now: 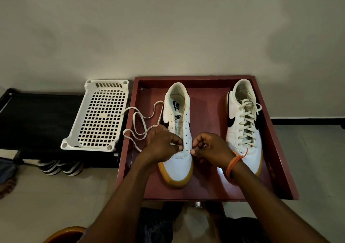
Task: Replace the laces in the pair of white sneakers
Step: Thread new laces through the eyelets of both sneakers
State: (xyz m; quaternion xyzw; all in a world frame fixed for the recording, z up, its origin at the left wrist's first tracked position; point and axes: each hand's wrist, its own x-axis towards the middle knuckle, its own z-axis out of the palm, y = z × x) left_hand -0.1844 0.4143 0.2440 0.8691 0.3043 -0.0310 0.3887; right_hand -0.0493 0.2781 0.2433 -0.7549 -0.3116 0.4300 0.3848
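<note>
Both forearms reach fwd from bottom edge, converging on unlaced sneaker (178,142). Left hand (162,145): fingers curled, pinching at lowest eyelets; loose lace (139,123) trails left from under it. Right hand (210,150): fingers curled at shoe's right edge, contents not discernible; orange wrist thread (234,163). Laced sneaker (243,125) alongside, right. Both in red tray (276,149). White perforated basket (99,115) left of tray.

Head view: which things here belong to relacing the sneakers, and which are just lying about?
Job:
unlaced sneaker
laced sneaker
loose lace
left hand
right hand
red tray

Lying about:
white basket
black rack
striped shoes
</note>
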